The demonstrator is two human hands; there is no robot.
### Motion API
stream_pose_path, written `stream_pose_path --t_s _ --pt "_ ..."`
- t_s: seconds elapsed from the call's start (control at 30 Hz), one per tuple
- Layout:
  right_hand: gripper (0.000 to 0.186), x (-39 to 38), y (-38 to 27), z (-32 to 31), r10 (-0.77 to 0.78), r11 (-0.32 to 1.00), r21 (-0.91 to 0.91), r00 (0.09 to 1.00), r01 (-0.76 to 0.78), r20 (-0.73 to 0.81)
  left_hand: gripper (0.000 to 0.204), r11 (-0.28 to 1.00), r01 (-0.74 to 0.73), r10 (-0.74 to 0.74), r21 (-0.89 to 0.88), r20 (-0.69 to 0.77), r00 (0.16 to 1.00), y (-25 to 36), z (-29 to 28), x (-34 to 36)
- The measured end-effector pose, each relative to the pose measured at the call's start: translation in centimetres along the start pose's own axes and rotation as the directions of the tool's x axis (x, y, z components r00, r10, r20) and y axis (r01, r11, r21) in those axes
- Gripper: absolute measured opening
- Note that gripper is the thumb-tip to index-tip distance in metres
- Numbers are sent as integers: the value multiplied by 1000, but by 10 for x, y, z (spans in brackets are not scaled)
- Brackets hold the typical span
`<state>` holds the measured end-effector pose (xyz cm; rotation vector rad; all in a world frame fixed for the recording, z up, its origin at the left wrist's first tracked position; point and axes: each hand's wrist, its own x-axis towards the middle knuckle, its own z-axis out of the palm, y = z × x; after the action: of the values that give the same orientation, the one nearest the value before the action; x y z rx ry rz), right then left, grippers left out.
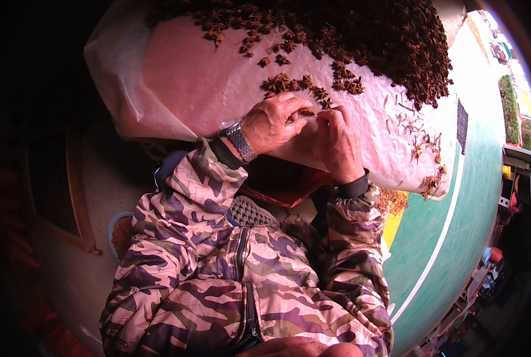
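My left hand (274,122), with a metal watch on its wrist, is closed at the near edge of a sheet-covered table. A brown star anise (306,111) sits between its thumb and fingers. Close beside it, my right hand (341,143) pinches at the star anise's right side; whatever its fingertips grip is too small to make out. Just beyond both hands lies a small cluster of star anise (280,83). A large dark heap of star anise (384,41) covers the far part of the table.
Thin stems and bits (417,143) are scattered on the pale sheet (212,77) at right. Below the table edge hangs something red (289,193). A blue-rimmed bowl (112,232) stands on the floor at left, near a wooden frame (78,190). Something yellow (394,221) shows by my right sleeve.
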<state>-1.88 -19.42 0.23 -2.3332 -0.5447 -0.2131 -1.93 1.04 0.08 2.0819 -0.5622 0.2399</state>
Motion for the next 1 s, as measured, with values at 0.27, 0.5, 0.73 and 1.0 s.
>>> stream_pose_path --t_s 0.27,0.5,0.73,1.0 --pt "15 -1 7 9 23 992 -121 1000 -22 7 24 939 -132 137 317 7 991 -2 10 6" --pt "9 3 10 10 -5 984 -175 1000 7 12 11 938 -52 71 344 -42 997 -9 22 9" --pt "5 -1 -7 8 -80 997 -12 994 80 -75 16 980 198 -200 -27 -140 970 3 23 10" --pt "7 4 10 -22 -47 998 -36 997 45 -64 16 380 324 -477 -866 117 871 -1 6 9"
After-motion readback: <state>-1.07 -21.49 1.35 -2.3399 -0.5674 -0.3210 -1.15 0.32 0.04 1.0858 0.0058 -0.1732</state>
